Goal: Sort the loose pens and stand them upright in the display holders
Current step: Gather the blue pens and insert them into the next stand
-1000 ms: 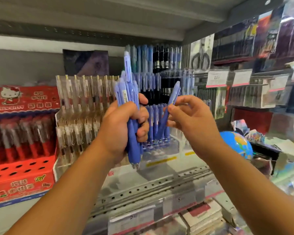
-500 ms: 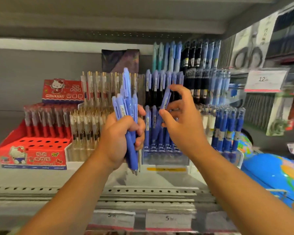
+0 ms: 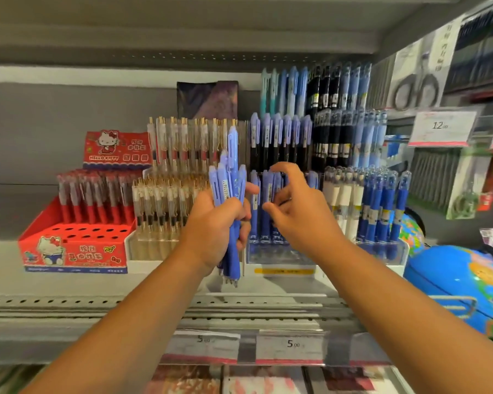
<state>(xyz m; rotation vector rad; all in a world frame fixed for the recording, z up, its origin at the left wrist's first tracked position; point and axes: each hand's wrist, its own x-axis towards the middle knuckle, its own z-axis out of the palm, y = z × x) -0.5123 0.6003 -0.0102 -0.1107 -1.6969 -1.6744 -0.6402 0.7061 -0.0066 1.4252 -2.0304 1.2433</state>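
My left hand (image 3: pixel 217 226) grips a bundle of several light-blue pens (image 3: pixel 230 177), held upright with tips pointing down, just left of the clear tiered display holder (image 3: pixel 279 255). That holder has rows of blue pens (image 3: pixel 264 206) standing upright in it. My right hand (image 3: pixel 299 211) hovers in front of the holder's lower row, fingers spread and curled, with nothing visibly in it. Part of the lower row is hidden behind this hand.
A red Hello Kitty pen box (image 3: pixel 74 251) stands at the left, a clear holder of gold-clip pens (image 3: pixel 165 206) beside it. Dark-blue pens (image 3: pixel 382 211) stand at the right. A globe (image 3: pixel 461 282) sits at the right shelf edge. Price tags (image 3: pixel 292 344) line the shelf front.
My right hand held one blue pen at the holder; now its fingers are apart and the pen stands among the row. The left hand's bundle has stayed put.
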